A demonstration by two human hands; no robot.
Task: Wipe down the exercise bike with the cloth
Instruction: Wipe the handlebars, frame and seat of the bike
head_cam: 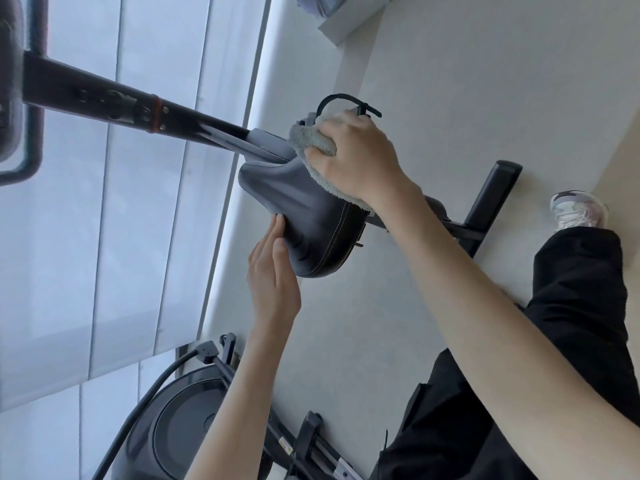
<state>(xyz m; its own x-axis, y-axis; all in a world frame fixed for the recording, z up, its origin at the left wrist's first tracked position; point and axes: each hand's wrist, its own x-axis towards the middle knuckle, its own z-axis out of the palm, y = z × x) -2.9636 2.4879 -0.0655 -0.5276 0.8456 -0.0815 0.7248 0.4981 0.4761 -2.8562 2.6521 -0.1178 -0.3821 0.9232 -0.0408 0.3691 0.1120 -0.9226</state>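
Grey cloth [311, 142] gripped by right hand [356, 157], black saddle [308, 216]

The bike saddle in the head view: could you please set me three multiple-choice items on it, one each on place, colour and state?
1. Where is the cloth?
A on the floor
B on the saddle, under the right hand
C over the handlebar

2. What colour is the cloth?
A red
B black
C pale grey

3. How do the fingers of the left hand lie?
A straight against the saddle's edge
B curled round the cloth
C hanging free

Answers: 1 B, the right hand grips it on the saddle. 2 C, its pile shows pale grey. 3 A, they lie flat along the saddle's side.
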